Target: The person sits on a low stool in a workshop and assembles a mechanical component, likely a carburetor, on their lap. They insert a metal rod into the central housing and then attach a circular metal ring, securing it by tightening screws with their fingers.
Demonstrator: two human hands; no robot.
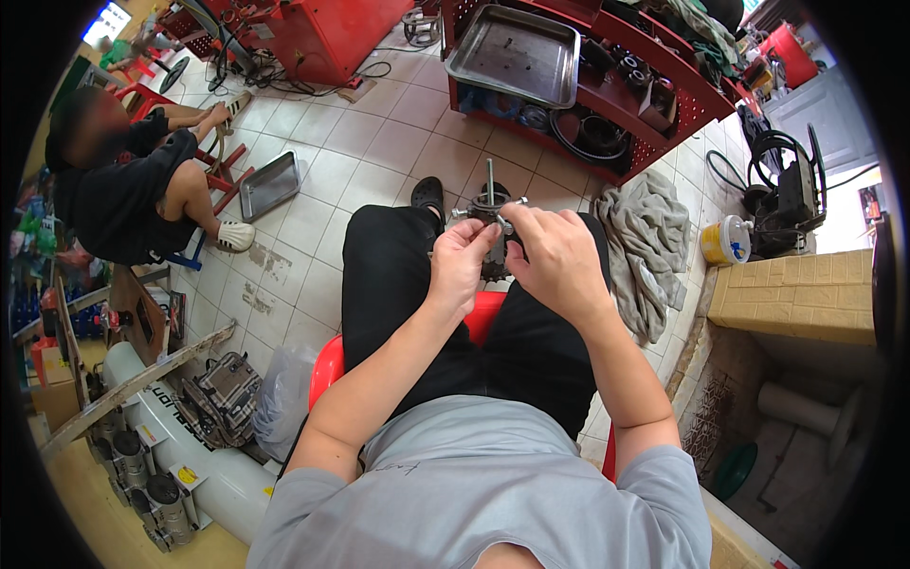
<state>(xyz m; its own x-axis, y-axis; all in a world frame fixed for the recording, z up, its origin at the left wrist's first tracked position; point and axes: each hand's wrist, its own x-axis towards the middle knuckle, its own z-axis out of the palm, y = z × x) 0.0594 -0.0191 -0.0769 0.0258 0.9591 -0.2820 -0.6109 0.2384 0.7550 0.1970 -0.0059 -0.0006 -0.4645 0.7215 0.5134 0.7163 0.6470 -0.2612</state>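
Between my knees is a dark metal assembly (489,201) with a ring-shaped body, bright bolts sticking out sideways and a long threaded rod (490,175) pointing away from me. My left hand (460,266) pinches its near left side between thumb and fingers. My right hand (561,258) is curled at its right side, fingertips against a bright bolt; the thumb sits a little apart, and the fingers partly hide the contact. Lower down, a dark ridged part (494,267) shows between my thighs, partly covered by my hands.
I sit on a red plastic chair (327,370). A grey cloth (645,247) lies on the floor at right. Ahead stands a red tool cart (654,142) with a metal tray (517,52). Another tray (269,186) lies near a seated person (133,180). A white tank (227,465) is at lower left.
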